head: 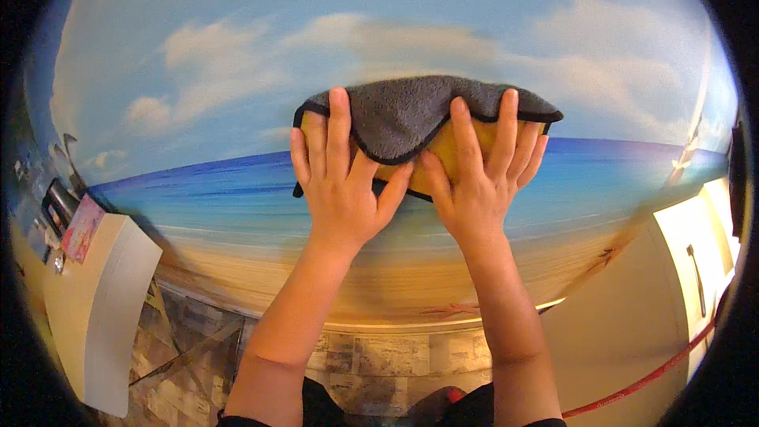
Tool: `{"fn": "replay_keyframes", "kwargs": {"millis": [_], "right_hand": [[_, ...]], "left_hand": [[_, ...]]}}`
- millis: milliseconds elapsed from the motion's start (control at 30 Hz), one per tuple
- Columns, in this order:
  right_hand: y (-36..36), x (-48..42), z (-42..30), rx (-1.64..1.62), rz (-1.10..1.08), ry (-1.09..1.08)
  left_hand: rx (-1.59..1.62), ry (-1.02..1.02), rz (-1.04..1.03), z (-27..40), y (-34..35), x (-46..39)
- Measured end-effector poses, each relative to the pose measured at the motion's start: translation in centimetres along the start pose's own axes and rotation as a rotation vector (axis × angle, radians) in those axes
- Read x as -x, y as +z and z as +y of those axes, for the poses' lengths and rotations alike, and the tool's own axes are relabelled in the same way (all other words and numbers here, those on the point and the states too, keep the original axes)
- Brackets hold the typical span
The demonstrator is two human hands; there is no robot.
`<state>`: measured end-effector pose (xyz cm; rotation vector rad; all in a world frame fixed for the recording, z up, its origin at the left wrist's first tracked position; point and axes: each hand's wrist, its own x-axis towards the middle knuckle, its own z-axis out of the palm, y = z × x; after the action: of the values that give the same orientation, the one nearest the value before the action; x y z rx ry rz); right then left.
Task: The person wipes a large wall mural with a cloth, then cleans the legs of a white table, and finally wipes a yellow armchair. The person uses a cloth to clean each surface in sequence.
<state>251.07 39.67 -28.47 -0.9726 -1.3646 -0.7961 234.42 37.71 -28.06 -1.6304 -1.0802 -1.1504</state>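
Observation:
A two-sided cloth (403,115), grey plush on one face and yellow on the other with black edging, lies flat against a wall mural (225,148) of sky, sea and sand. Its grey upper part folds down over the yellow in a drooping flap. My left hand (341,207) presses the cloth's left half with fingers spread, some on the yellow face and one across the grey fold. On the right half, my right hand (481,198) presses likewise, two fingertips reaching onto the grey. The thumbs point toward each other below the flap. The palms hide part of the cloth's lower edge.
At left stands a white table (107,308) bearing a pink packet (85,228) and a dark object (57,204). A pale furniture piece (616,314) is at right, with a slim dark tool (697,279) on top. A red cord (640,382) crosses before it. Wood-patterned flooring (403,356) runs below.

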Motion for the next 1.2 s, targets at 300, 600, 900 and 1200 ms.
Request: {"fn": "replay_keyframes", "kwargs": {"millis": [300,600,900,1200], "right_hand": [[2.0,10.4,-2.4,0.040,-0.093,-0.097],[2.2,4.0,-7.9,-0.036,-0.168,-0.122],[4.5,4.5,-12.5,0.072,-0.122,-0.174],[5.3,10.3,-17.5,-0.003,-0.198,-0.168]], "left_hand": [[0.038,-0.016,-0.112,-1.6,0.3,9.6],[-0.010,-0.070,-0.044,-7.7,-2.1,6.6],[-0.070,-0.141,0.088,-12.1,-3.1,7.7],[-0.109,-0.087,-0.114,-16.4,-5.2,15.0]]}}
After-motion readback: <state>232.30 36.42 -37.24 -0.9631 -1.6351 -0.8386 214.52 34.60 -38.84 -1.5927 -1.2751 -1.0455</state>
